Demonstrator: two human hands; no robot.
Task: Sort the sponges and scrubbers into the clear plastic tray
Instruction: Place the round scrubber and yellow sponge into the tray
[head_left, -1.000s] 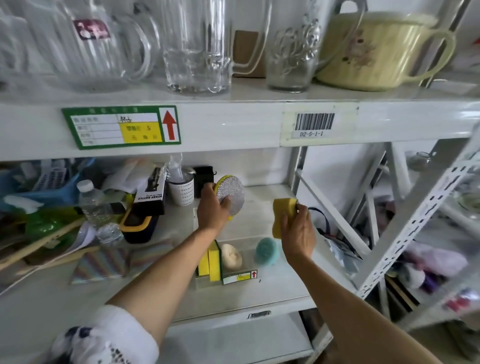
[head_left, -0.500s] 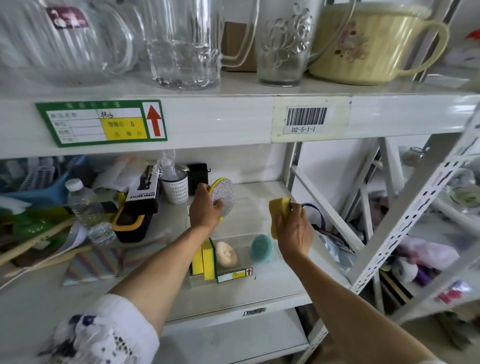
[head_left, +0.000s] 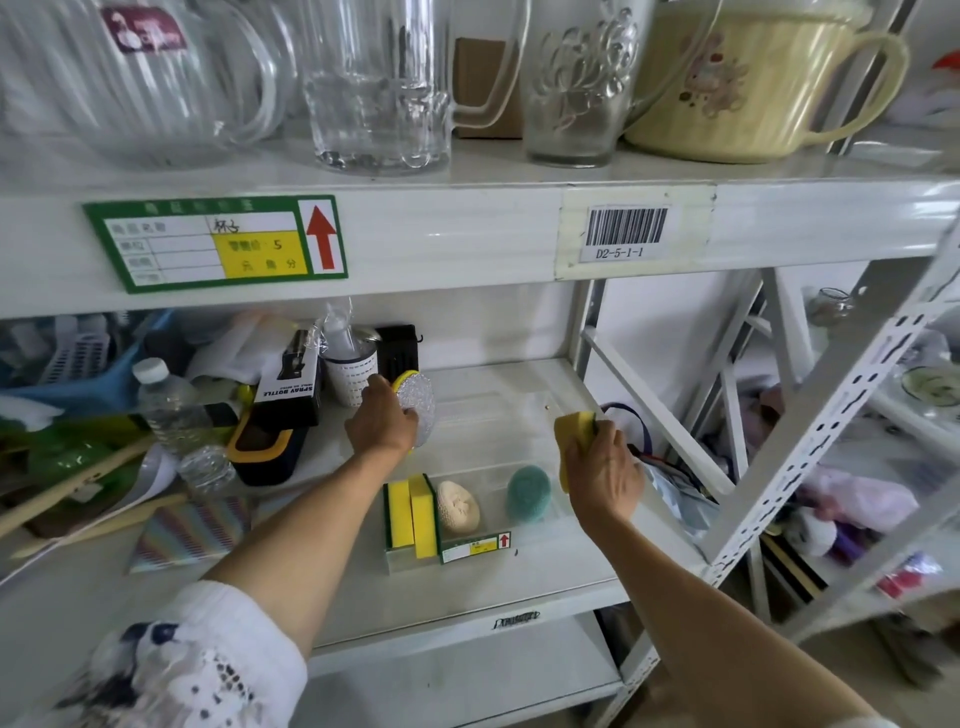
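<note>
A clear plastic tray (head_left: 561, 512) lies on the middle shelf. Inside it stand two yellow-and-green sponges (head_left: 411, 516) on edge at the left, then a beige mesh scrubber (head_left: 458, 507) and a teal round scrubber (head_left: 529, 492). My left hand (head_left: 382, 426) grips a round silver scrubber with a yellow back (head_left: 418, 405), held above the shelf behind the tray. My right hand (head_left: 605, 470) holds a yellow sponge (head_left: 571, 431) over the tray's right end.
Clutter fills the shelf's left side: a water bottle (head_left: 166, 402), a spray bottle box (head_left: 291, 382), a yellow-black tool (head_left: 262, 452), a striped cloth (head_left: 192, 530). Glass jugs and a cream pot (head_left: 748, 78) stand on the shelf above. White frame struts (head_left: 660, 421) rise at the right.
Both hands have sunk lower toward the shelf, still holding their items. The silver scrubber has tilted more edge-on; the yellow sponge has moved right, near the tray's right end.
</note>
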